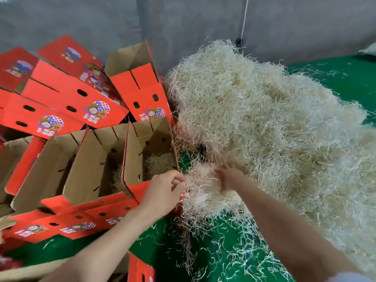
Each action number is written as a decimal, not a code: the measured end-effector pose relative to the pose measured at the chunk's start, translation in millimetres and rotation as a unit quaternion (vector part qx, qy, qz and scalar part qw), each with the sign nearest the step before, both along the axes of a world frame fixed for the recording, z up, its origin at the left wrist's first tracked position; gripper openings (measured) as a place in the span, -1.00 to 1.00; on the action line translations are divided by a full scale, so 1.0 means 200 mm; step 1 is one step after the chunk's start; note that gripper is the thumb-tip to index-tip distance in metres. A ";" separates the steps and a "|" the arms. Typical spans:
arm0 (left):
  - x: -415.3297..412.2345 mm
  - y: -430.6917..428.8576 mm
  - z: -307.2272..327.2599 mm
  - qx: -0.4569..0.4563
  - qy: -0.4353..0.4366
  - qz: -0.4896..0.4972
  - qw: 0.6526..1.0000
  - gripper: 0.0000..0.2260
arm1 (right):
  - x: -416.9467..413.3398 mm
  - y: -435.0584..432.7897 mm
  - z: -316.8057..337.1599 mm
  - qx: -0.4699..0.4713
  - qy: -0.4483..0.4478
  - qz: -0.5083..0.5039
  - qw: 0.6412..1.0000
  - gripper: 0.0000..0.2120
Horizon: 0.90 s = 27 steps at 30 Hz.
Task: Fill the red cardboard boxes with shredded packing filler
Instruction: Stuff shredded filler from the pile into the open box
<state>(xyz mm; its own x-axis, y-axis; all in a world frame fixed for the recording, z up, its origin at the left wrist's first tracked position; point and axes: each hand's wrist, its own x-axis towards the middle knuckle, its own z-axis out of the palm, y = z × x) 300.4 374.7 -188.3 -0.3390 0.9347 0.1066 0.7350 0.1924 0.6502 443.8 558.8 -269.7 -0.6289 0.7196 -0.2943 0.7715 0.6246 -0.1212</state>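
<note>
A big heap of pale shredded filler [274,123] covers the right half of the green floor. Between my hands is a smaller clump of filler [201,192], lifted off the heap's near edge. My left hand [164,192] grips the clump's left side with curled fingers. My right hand [230,178] holds its right side, fingers sunk into the strands. Just left of the clump stands an open red cardboard box [150,143] with some filler at its bottom. The open box [97,165] beside it also shows a little filler. A third open box [44,171] looks bare inside.
More red boxes [67,94] lie stacked and tilted at the back left, one open box [140,78] upright behind. Another red box corner [140,269] pokes up at the bottom centre. Loose strands litter the green floor [215,249]. A grey wall [203,23] closes the back.
</note>
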 end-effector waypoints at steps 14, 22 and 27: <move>0.26 0.18 -0.12 -0.163 -0.211 -0.128 0.955 0.19 | 0.31 -0.32 0.38 -0.165 0.356 -0.191 0.900 -0.68; 0.26 0.16 -0.10 -0.148 -0.313 -0.055 0.936 -0.31 | 0.46 -0.36 0.51 -0.415 0.426 -0.082 0.799 -0.59; 0.13 0.13 -0.10 -0.098 -0.390 0.043 0.914 -0.61 | 0.38 -0.03 0.50 -0.017 0.256 -0.024 0.966 -0.29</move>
<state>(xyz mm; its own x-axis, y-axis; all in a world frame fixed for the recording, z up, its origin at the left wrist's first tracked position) 326.9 401.2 -209.2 -0.3131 0.8764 -0.3659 0.0382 0.3966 0.9172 520.4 551.9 -168.9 -0.6652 0.7464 0.0215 0.6329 0.5789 -0.5142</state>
